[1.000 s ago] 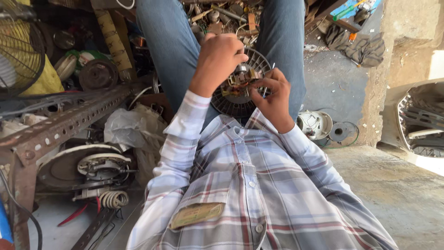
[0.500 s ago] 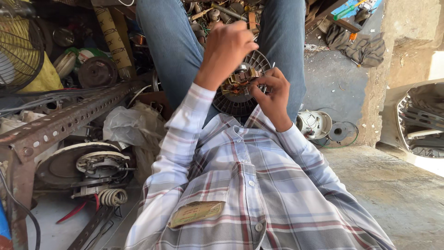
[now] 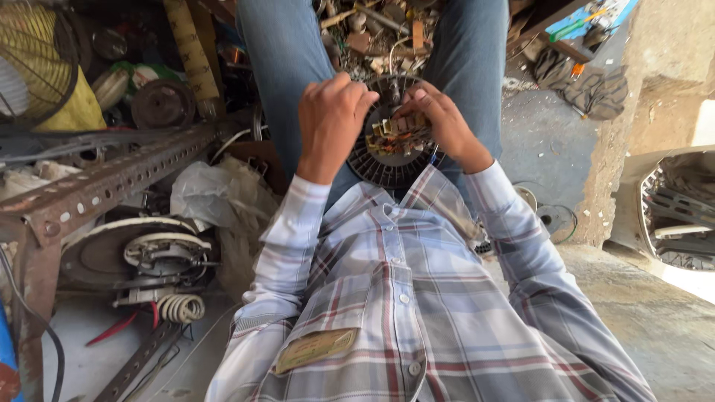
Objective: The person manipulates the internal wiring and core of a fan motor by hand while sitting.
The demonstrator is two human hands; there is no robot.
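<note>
The round dark slotted metal motor core (image 3: 393, 160), a stator with copper-coloured windings at its middle, rests on the person's lap between the 2 blue-jeaned thighs (image 3: 287, 67), at about 12 o'clock from the plaid shirt (image 3: 395, 313). The left hand (image 3: 331, 123) sits at the core's 9 o'clock edge, fingers (image 3: 356, 95) curled and nearly closed over the rim, apparently steadying it. The right hand (image 3: 439, 123) lies at 3 o'clock, fingers bent inward and pinched down on the winding bundle near the centre; whether it grips a wire or a small tool, I cannot tell.

Judging from this, the work is on the windings. It would go best with the left hand keeping the core from turning while the right pulls or presses in short, even strokes, so no strand snaps or slot insulation tears.

Much is hidden: both palms cover the core's upper half, and the fingertips' contact points are out of sight. The rusty perforated steel angle bar (image 3: 112, 182) at 9 o'clock, the white disc-shaped motor housing (image 3: 141, 257) at 8 o'clock and the yellow wire fan guard (image 3: 45, 67) at 10 o'clock are partly cut off.
</note>
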